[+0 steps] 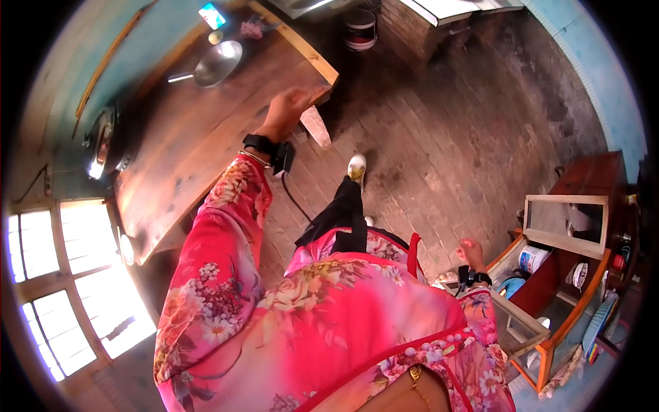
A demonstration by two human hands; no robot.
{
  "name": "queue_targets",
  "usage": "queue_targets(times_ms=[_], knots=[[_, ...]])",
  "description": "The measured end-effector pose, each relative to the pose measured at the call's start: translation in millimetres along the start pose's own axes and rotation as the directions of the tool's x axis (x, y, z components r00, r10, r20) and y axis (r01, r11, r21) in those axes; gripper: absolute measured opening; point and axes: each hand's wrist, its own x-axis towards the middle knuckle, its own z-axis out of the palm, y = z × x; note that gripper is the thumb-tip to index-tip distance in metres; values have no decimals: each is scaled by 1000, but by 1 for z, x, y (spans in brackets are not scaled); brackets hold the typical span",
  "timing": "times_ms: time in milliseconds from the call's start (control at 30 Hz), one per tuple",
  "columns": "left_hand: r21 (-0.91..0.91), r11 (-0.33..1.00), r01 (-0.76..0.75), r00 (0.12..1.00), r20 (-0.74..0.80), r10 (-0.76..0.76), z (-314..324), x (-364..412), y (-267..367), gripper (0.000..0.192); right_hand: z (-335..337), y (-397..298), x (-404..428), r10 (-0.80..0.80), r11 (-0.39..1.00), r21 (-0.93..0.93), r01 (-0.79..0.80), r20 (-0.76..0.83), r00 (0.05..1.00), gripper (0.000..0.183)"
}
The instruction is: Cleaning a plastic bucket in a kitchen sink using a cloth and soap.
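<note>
My left hand (291,105) is over the near corner of a wooden table (206,136), its blurred fingers pointing along the edge. Whether it touches the wood or has anything in it I cannot tell. Off to the right, my right hand (469,252) hangs with loosely curled fingers beside an open wooden cabinet (582,175), and no object shows in it. Both wrists wear black straps with small devices. A metal wok (219,63) with a long handle rests on the table, beyond my left hand.
A lit phone (211,16), a small round pale object (215,37) and a pink cloth (251,30) lie past the wok. Glass-paned cabinet doors (566,199) stick out at right, with a white tub (533,259) inside. A bucket (360,31) stands on the brick floor (412,144).
</note>
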Motion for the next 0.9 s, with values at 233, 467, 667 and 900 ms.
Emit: queue_targets(times_ms=[233, 467, 667, 900], knots=[[-538, 705, 462, 886, 239, -397, 21, 50, -23, 25, -35, 55, -21, 438, 897, 29, -441, 64, 897, 8], [-934, 62, 352, 824, 278, -493, 30, 148, -15, 24, -42, 26, 34, 330, 922, 184, -340, 86, 940, 5], [-687, 526, 501, 825, 196, -530, 57, 179, -28, 20, -30, -62, 93, 303, 950, 91, -299, -21, 953, 5], [-902, -347, 256, 862, 376, -341, 43, 247, -20, 28, -55, -67, 136, 343, 928, 126, -351, 80, 936, 11]])
